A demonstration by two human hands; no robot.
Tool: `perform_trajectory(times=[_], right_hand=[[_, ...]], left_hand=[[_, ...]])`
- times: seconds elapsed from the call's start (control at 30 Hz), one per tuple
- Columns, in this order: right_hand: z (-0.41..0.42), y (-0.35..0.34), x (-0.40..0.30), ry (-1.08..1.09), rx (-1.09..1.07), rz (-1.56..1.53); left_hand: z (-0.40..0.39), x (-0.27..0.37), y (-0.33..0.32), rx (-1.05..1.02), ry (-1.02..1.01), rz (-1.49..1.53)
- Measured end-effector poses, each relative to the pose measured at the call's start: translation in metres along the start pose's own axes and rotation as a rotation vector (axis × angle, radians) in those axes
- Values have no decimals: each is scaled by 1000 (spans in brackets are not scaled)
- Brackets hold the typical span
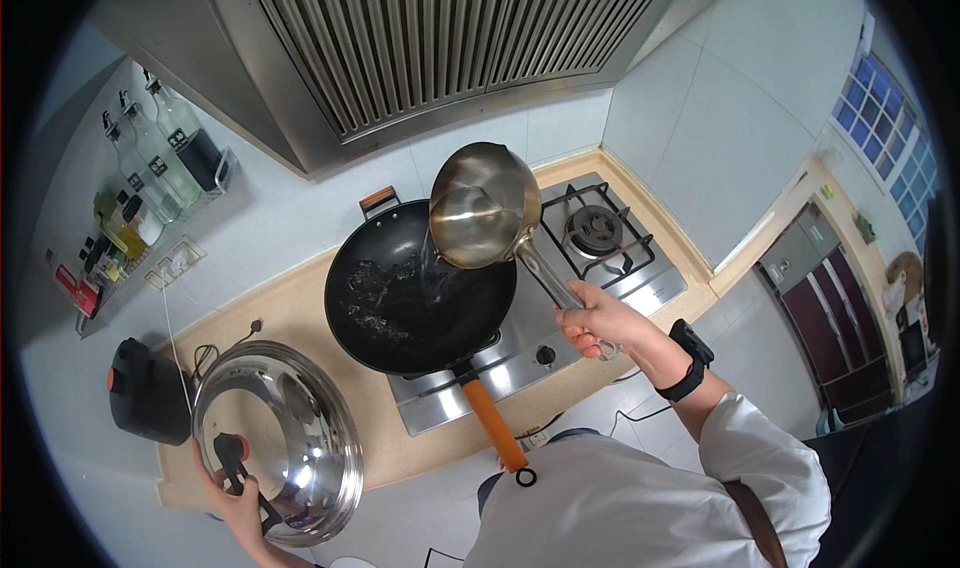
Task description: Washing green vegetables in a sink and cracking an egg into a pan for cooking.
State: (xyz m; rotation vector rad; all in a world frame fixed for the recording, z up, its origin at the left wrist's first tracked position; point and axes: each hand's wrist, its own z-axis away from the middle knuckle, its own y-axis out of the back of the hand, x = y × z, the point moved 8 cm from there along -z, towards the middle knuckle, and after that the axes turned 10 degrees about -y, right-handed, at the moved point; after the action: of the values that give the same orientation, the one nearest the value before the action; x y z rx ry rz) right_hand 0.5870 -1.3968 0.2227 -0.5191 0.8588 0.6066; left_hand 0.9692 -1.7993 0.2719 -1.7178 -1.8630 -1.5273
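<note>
My right hand [596, 320] is closed around the handle of a stainless steel saucepan [480, 211], which is tilted over a black wok [405, 335]. Water runs from the saucepan's rim into the wok and ripples on its bottom. The wok stands on the left side of a gas hob [517, 361], its orange handle pointing toward my body. My left hand [240, 504] grips the black handle of a domed steel lid with a glass middle [322, 448], held at the left over the counter's front edge.
A steel range hood [262, 80] hangs above the hob. At the right is an uncovered burner [595, 230]. A black appliance [150, 391] stands on the counter at the far left, below a wall shelf [169, 230] with glass bottles. A white cord hangs from the wall socket [174, 262].
</note>
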Motion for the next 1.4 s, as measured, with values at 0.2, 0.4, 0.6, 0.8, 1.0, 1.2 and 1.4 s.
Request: perform_trajectory(times=[0.2, 0.4, 0.6, 0.8, 1.0, 1.2, 1.4], right_hand=[[-5, 3, -4, 52, 23, 83], [-13, 11, -4, 106, 72, 145], [-16, 13, -14, 182, 139, 267], [-17, 20, -16, 208, 226, 433], [-23, 21, -13, 238, 250, 537], [-21, 22, -21, 366, 335, 702], [-16, 25, -28, 551, 388, 1002]], left_hand=[[13, 12, 3, -13, 66, -10], [20, 23, -5, -13, 139, 37], [19, 34, -15, -9, 101, 77], [19, 39, -18, -7, 118, 72], [20, 42, -16, 18, 99, 82], [22, 46, -15, 14, 87, 63], [24, 57, -15, 109, -28, 69]])
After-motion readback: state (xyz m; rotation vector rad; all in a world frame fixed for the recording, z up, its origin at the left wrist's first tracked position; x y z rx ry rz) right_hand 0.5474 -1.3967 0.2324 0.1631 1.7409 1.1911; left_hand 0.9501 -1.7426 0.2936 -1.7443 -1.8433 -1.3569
